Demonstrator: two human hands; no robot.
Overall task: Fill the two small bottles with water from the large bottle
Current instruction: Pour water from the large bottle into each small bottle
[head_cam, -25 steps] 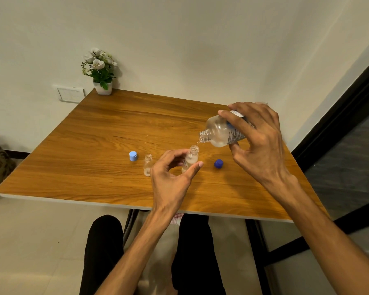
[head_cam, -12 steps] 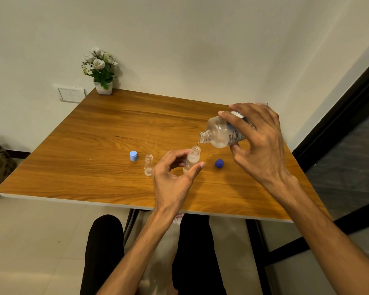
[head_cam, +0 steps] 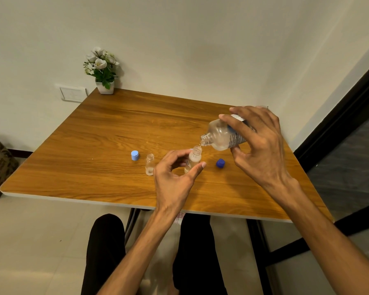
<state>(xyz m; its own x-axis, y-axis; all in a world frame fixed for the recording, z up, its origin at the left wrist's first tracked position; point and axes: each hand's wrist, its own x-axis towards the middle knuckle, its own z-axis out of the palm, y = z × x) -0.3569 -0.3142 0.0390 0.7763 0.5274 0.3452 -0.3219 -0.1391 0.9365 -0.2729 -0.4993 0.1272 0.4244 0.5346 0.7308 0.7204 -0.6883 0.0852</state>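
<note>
Big bottle (head_cam: 224, 135) is tipped over in the right hand (head_cam: 262, 145), gripped tight, neck right above the small bottle (head_cam: 193, 158) pinched in the left hand (head_cam: 175, 179). Second small bottle (head_cam: 149, 164) stands just left of that hand, light cap (head_cam: 134, 155) further left, dark cap (head_cam: 220, 163) between the hands, all on the surface (head_cam: 107, 133).

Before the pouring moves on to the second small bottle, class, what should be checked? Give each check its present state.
1. Large bottle gripped by right hand: ok.
2. Its mouth over the small bottle: ok.
3. Left hand steadying that bottle: ok.
4. That bottle full: cannot tell.
5. Second small bottle uncapped and upright: ok.
6. Blue caps clear of the path: ok.
</note>
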